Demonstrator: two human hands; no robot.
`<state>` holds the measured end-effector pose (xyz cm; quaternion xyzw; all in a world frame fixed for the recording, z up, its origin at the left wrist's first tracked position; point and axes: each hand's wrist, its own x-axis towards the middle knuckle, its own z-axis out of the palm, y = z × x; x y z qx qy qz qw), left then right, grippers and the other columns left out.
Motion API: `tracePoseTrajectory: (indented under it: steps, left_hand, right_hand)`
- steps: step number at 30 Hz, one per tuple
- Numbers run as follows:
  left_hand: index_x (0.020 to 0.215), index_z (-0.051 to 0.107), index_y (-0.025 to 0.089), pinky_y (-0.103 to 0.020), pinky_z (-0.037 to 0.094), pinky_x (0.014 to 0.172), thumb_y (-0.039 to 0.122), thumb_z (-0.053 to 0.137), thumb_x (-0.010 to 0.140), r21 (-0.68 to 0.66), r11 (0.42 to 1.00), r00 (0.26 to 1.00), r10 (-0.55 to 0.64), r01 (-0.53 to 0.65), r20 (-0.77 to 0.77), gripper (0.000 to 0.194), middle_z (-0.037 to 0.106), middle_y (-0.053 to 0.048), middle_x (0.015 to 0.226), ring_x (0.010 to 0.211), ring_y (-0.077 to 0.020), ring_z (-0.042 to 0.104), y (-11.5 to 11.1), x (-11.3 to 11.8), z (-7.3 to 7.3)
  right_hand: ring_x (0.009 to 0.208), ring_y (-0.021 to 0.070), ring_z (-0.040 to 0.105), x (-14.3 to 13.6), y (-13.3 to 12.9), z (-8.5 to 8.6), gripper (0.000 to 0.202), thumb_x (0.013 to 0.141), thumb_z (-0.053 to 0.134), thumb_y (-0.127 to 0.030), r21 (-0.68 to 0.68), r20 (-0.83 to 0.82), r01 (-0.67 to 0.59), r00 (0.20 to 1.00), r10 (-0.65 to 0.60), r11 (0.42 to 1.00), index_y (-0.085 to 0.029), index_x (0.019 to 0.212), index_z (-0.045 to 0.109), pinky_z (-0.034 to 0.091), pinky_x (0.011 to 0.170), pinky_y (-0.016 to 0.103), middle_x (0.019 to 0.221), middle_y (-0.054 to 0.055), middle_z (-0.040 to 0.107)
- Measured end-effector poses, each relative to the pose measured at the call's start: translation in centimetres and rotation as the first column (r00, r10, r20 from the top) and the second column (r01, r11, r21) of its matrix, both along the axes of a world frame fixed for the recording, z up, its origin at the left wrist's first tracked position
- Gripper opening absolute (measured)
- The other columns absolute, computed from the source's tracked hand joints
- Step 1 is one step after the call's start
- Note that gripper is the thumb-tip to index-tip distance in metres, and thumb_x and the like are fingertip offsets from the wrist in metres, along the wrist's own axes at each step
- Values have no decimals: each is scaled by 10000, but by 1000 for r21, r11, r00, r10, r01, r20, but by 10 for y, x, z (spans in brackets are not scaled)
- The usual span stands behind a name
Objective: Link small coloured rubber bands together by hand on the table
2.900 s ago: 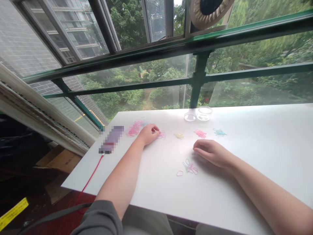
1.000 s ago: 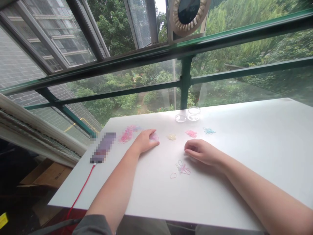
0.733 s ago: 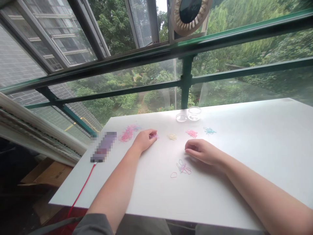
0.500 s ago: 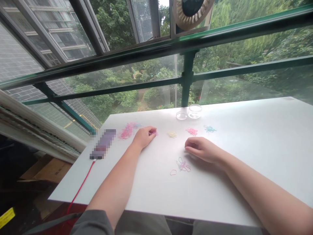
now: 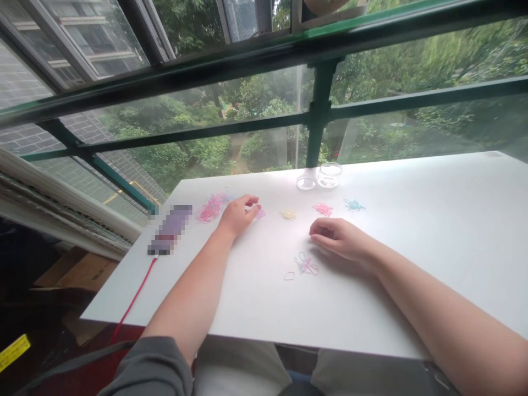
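My left hand (image 5: 240,215) rests on the white table (image 5: 371,308), its thumb and fingers apart, beside a small purple pile (image 5: 261,213). To its left lies a larger mixed pink and blue pile (image 5: 212,207). My right hand (image 5: 336,236) is curled on its side, with its fingertips close together; whatever they may hold is too small to make out. Beyond it are a cream pile (image 5: 289,214), a pink pile (image 5: 323,209) and a blue pile (image 5: 354,204). Nearer me sit several mixed loops (image 5: 306,265) and a single pink loop (image 5: 289,276).
A clear round jar (image 5: 330,176) and a clear lid (image 5: 306,183) stand at the far edge by the window railing. A blurred-out dark device (image 5: 170,230) with a red cable (image 5: 136,297) lies at the left. Cardboard (image 5: 84,272) is below the table.
The thumb and fingers of my left hand have parted beside the purple pile. My right hand keeps nearly the same pose. The camera view has tilted down a little.
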<state>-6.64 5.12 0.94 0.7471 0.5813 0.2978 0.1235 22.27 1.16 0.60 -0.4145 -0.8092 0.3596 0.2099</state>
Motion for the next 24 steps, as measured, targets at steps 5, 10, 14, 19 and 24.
tracePoseTrajectory:
  steps: [5,10,14,19,24]
  left_hand:
    - [998,643,161,-257,475,710,334,503,807,104,992,997,-62,66,-40,293,664,-59,995,839,-154,603,-1,6,3]
    - [914,673,155,-247,451,682,308,488,813,108,972,975,-200,209,-93,261,651,-34,790,658,-116,541,-11,23,9]
    - [832,683,180,-239,425,648,302,509,795,-31,906,894,-423,423,-148,215,643,-17,735,608,-107,516,-28,43,14]
    - [879,682,204,-244,434,672,238,554,724,-276,751,761,-643,600,-93,205,639,-28,779,689,-136,558,-48,62,18]
    - [920,684,220,-247,446,706,195,543,699,-313,746,772,-633,588,-56,264,626,-34,856,709,-135,568,-49,64,17]
  right_hand:
    - [671,133,527,2,-4,12,350,699,654,-329,-11,115,-107,988,107,994,-191,1018,610,421,624,259,803,30,600]
    - [686,128,536,1,-8,20,419,657,705,-331,41,210,-190,961,178,981,-210,1054,643,426,637,254,881,41,599]
    - [652,111,538,-1,-10,19,274,693,676,-283,71,213,-236,953,216,969,-220,959,687,421,624,237,853,36,591]
    - [612,96,518,-5,-12,14,162,724,636,-226,126,203,-295,942,266,947,-215,874,694,400,595,221,797,21,587]
    - [613,106,510,-9,-14,9,104,755,591,-200,181,184,-320,940,288,930,-204,806,682,389,605,226,751,20,599]
